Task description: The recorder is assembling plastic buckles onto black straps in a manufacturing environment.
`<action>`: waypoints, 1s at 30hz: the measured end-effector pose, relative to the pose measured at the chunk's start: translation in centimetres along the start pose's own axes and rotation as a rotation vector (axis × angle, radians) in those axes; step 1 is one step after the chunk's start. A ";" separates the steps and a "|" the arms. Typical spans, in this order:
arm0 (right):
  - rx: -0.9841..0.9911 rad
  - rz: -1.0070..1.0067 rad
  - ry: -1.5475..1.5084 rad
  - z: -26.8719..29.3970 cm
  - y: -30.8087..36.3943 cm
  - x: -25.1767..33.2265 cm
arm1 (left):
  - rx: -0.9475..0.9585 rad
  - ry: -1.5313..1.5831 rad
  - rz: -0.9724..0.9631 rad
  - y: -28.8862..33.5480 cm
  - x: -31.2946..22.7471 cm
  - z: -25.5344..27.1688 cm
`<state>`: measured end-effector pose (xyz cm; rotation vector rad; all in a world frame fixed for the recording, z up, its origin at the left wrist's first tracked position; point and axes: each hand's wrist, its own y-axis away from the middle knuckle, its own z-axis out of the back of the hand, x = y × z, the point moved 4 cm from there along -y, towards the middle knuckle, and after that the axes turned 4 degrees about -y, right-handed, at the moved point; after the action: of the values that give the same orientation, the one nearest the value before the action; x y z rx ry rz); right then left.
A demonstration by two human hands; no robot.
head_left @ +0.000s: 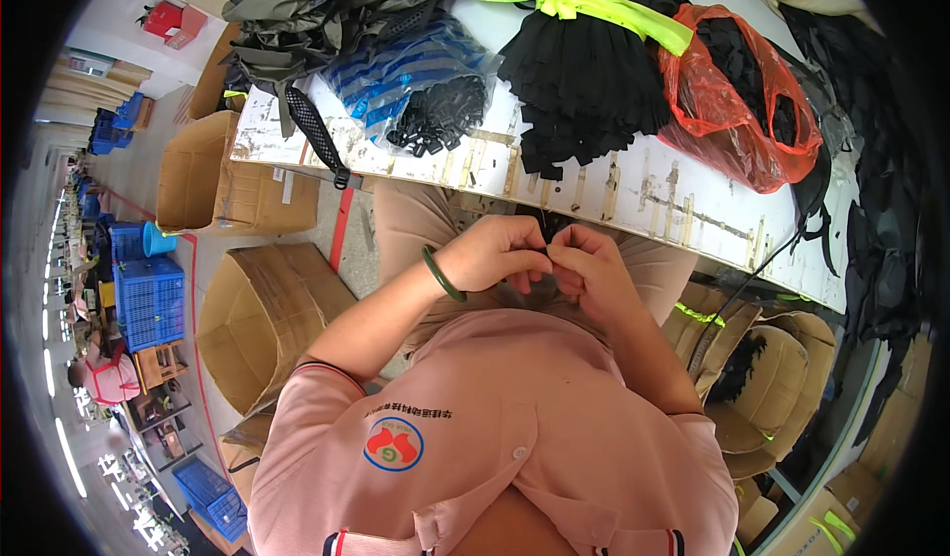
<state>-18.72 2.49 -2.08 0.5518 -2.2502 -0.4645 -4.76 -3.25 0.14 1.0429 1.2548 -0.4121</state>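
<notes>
My left hand (495, 252) and my right hand (593, 267) meet above my lap, just off the table's near edge. Thumb and fingers of each are pinched together, the fingertips nearly touching. Whatever they hold is too small or hidden to make out. A green bangle (442, 274) circles my left wrist. On the table (475, 165) beyond them lies a bundle of black straps (584, 96), tied with a bright yellow-green band (594, 10). To its left sits a clear, blue-striped plastic bag (411, 81) with black plastic buckles (442, 113) at its mouth.
A red plastic bag (737, 101) of black pieces lies at the table's right. Dark fabric (307, 17) is heaped at the back left. Open cardboard boxes (242, 328) stand on the floor at left, another box (772, 378) at right. Blue crates (148, 299) and a person (109, 376) are farther left.
</notes>
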 end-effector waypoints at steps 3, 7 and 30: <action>0.023 -0.062 -0.127 0.3 0.2 -0.4 | -0.002 0.068 0.013 0.1 0.3 -0.3; 0.006 -0.080 -0.128 0.5 0.0 -1.0 | 0.014 -0.031 -0.006 0.1 -0.1 0.0; 0.032 0.150 0.679 -0.7 1.3 1.5 | 0.002 -0.056 0.008 1.3 1.4 -0.5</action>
<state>-19.48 2.68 -0.09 0.4638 -1.6308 -0.1294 -3.65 -1.79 -0.53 1.0312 1.2001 -0.4335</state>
